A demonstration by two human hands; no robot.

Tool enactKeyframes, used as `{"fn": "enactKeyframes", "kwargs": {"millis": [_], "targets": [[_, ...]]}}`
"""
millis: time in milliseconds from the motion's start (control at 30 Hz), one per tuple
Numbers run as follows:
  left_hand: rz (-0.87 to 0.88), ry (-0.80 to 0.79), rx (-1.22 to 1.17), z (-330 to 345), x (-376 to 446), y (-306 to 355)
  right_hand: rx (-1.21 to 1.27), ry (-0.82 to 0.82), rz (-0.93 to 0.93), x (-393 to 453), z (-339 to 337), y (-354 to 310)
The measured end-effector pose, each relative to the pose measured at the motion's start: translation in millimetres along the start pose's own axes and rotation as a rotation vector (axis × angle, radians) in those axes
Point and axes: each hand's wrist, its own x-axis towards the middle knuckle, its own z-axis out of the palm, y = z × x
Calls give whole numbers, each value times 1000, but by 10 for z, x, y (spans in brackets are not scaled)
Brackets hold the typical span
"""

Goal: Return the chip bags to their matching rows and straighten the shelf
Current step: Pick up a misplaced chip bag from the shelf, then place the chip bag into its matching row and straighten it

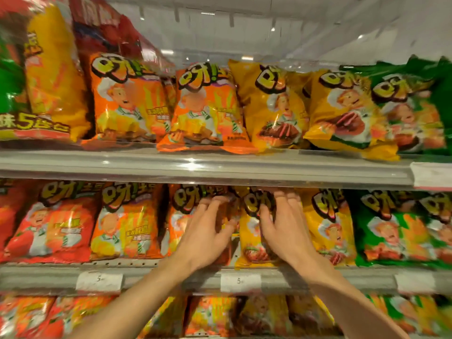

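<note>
Both my hands reach into the middle shelf (171, 277). My left hand (208, 231) lies with spread fingers on an orange chip bag (181, 216) in the centre row. My right hand (286, 226) presses straight fingers against the yellow chip bag (252, 248) beside it, thumb on the bag's front. The fingertips of both hands reach up near the bags' top edges, under the shelf above. Neither hand visibly curls round a bag. The view is blurred.
On the middle shelf stand red bags (49, 228), orange bags (127, 223), yellow bags (330, 226) and green bags (396, 228). The upper shelf (195, 165) carries orange, yellow and green rows. More bags fill the lower shelf (210, 316).
</note>
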Motion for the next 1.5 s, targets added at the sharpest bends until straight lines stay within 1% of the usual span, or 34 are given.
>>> {"fn": "enactKeyframes", "kwargs": {"millis": [67,133,200,300,400,500,600,667,767,833,867,933,1033,1067,1133,1233,1367,1433,1500], "targets": [[-46,-85,23,129,96,115,-99,55,-64,-19,-84,195],[-125,-194,57,246,188,199,-284,54,-158,-50,-152,372],[-185,-269,49,350,288,256,-424,-14,-209,-80,-201,500],[-215,-326,-20,452,419,296,-545,-129,-214,-98,-247,599],[-253,-339,-113,493,496,290,-617,-153,-215,-63,-281,695],[-238,-326,-181,509,508,290,-659,-186,-214,-14,-292,763],[-214,-286,-203,476,501,291,-674,-226,-200,0,-300,801],[-205,-268,-207,412,494,280,-679,-226,-194,21,-342,838],[-224,-294,-198,299,484,217,-554,-158,-188,26,-411,822],[-225,-302,-202,259,478,203,-403,-106,-211,-7,-422,749],[-223,-303,-197,252,476,205,-308,-113,-227,-28,-417,696],[-226,-302,-192,249,475,205,-132,-235,-190,-53,-390,592],[-212,-310,-192,237,470,190,74,-498,-1,5,-341,552],[-206,-319,-181,229,469,181,138,-564,45,46,-330,547],[-198,-337,-158,216,477,161,235,-632,83,112,-317,527],[-214,-359,-144,205,492,143,277,-628,98,153,-285,510],[-186,-344,-155,196,486,174,223,-593,115,165,-250,527],[-172,-314,-106,186,457,210,210,-603,124,172,-223,528],[-124,-224,22,157,381,210,184,-632,140,156,-188,520]]}}
